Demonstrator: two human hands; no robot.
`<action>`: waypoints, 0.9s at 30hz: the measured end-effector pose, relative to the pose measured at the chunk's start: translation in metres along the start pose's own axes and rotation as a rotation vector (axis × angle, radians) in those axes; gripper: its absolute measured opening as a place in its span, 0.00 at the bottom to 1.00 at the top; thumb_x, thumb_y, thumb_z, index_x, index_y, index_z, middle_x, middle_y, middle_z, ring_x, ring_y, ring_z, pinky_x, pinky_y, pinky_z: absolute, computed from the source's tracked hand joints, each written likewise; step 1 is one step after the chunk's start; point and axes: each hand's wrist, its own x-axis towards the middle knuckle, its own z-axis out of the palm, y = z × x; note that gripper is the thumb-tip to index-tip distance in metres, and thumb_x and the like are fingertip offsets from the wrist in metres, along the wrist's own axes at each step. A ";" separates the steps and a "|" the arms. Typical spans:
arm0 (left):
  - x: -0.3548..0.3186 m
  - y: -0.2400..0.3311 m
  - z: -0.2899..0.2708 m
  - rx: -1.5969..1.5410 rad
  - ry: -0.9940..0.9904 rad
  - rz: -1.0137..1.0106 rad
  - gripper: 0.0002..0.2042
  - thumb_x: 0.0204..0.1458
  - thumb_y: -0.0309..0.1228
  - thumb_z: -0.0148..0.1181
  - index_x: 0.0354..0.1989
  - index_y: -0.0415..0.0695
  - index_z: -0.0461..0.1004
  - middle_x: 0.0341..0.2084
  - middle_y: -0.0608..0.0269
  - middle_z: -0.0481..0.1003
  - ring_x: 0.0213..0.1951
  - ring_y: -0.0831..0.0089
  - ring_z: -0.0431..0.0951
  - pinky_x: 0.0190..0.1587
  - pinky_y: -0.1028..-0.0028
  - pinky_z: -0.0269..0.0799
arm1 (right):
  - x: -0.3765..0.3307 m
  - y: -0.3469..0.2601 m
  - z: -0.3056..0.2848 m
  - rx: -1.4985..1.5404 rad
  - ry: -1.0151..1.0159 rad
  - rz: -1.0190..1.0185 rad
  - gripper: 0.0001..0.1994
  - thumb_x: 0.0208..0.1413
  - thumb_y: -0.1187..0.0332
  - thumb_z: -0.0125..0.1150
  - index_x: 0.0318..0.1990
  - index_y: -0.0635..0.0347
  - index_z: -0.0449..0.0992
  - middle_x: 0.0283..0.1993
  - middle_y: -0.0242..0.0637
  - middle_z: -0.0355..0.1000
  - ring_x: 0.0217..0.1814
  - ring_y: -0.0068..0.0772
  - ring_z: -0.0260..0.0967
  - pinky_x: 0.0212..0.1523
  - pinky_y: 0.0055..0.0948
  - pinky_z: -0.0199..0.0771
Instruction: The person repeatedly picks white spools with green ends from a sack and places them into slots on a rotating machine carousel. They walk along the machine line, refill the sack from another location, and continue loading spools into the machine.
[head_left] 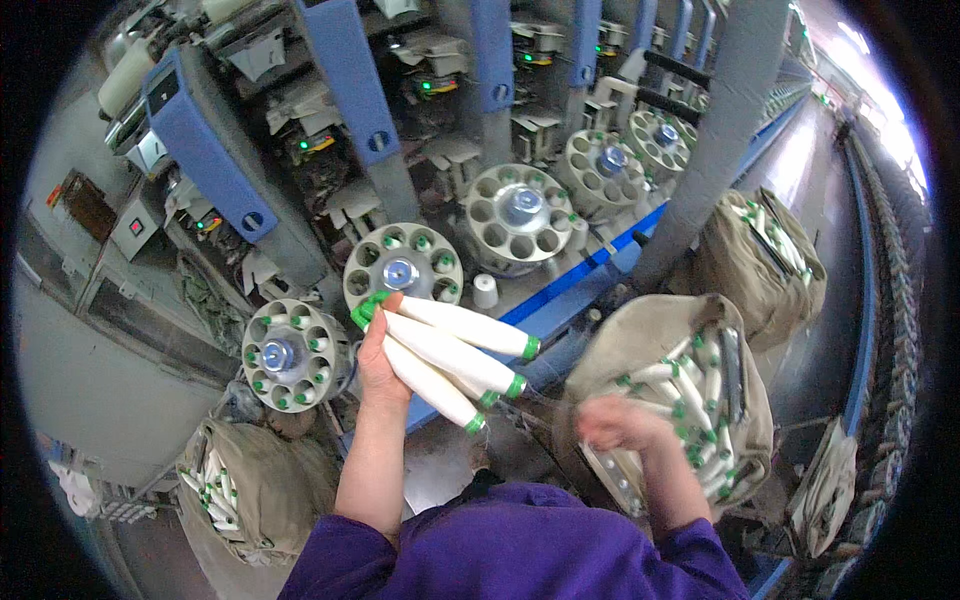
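My left hand (378,370) is closed around several full yarn bobbins (455,350), white with green ends. Their green tops are bunched in my fingers, and the thread-wound bodies fan out to the right. Just behind them stands a round bobbin magazine (399,273) with pockets around a metal hub; some pockets hold green-tipped bobbins. My right hand (625,425) is at the left side of a large beige canvas sack (620,345) heaped with similar bobbins (700,400). Motion smears its fingers, so whether it grips a bobbin cannot be made out.
More round magazines (276,355) line the winding machine, below blue upright panels (350,80). A white cone (485,291) rests on the machine ledge. Other bobbin sacks stand at lower left (280,490) and far right (725,270). A grey post (715,150) rises at right.
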 end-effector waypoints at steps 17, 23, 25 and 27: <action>0.034 0.059 -0.015 -0.031 0.127 0.289 0.22 0.54 0.39 0.54 0.55 0.42 0.63 0.51 0.56 0.65 0.54 0.62 0.64 0.58 0.61 0.59 | 0.209 -0.053 0.086 0.062 -0.147 -0.091 0.33 0.51 0.49 0.59 0.58 0.61 0.60 0.35 0.31 0.68 0.27 0.19 0.61 0.27 0.18 0.61; 0.020 0.032 -0.030 0.001 0.317 0.414 0.22 0.55 0.36 0.53 0.56 0.40 0.63 0.51 0.55 0.65 0.54 0.63 0.65 0.58 0.62 0.60 | 0.209 -0.044 0.028 -0.428 -0.206 -0.168 0.13 0.52 0.62 0.62 0.35 0.65 0.76 0.29 0.35 0.74 0.30 0.21 0.69 0.32 0.21 0.70; 0.017 0.022 -0.034 0.013 0.308 0.423 0.21 0.55 0.35 0.53 0.56 0.40 0.63 0.51 0.54 0.66 0.53 0.63 0.65 0.58 0.63 0.60 | 0.198 -0.045 -0.013 -0.368 -0.107 -0.135 0.10 0.52 0.64 0.61 0.34 0.64 0.77 0.28 0.34 0.74 0.28 0.20 0.69 0.31 0.21 0.71; 0.015 0.017 -0.038 -0.003 0.253 0.488 0.21 0.55 0.35 0.53 0.55 0.40 0.64 0.51 0.54 0.66 0.53 0.62 0.65 0.57 0.62 0.61 | 0.181 -0.054 -0.053 -0.273 0.059 -0.177 0.08 0.53 0.65 0.61 0.32 0.60 0.76 0.31 0.32 0.74 0.28 0.20 0.69 0.30 0.21 0.70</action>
